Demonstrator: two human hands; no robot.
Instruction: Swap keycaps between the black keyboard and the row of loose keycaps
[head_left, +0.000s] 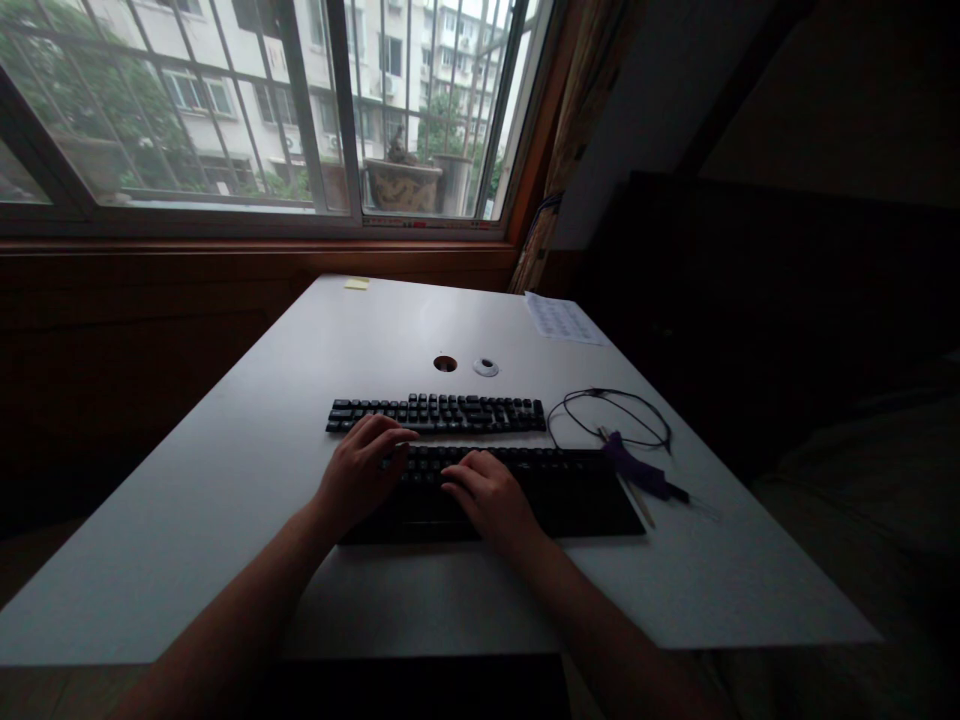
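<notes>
The left hand (365, 468) covers the left end of the black keyboard (589, 500), and the right hand (491, 492) hides part of its middle. The left fingers curl with the thumb close by, and the right fingers are bunched and bent down over the keyboard; in both, I cannot tell whether the tips meet or grip anything. The keyboard lies beneath the fingers, its near part too dark to make out.

Just beyond the fingers runs a block of loose black keys (480, 412), partly covered at its near left by the left hand; their letters are too small to read. Right of the right fingers, past the keyboard's right end, are a thin stick (641, 508), a purple thing (634, 464) with a thin, blurred tip, and a looped black cable (592, 392).

The tabletop (225, 470) has a wide bare stretch left of the left fingers and a narrower strip between the keyboard and the near edge, crossed by the forearms. Farther beyond the fingers, past the keys, are a round hole (445, 364) and a white ring (486, 368); a printed sheet (564, 319) lies at the far right edge, its print unreadable.
</notes>
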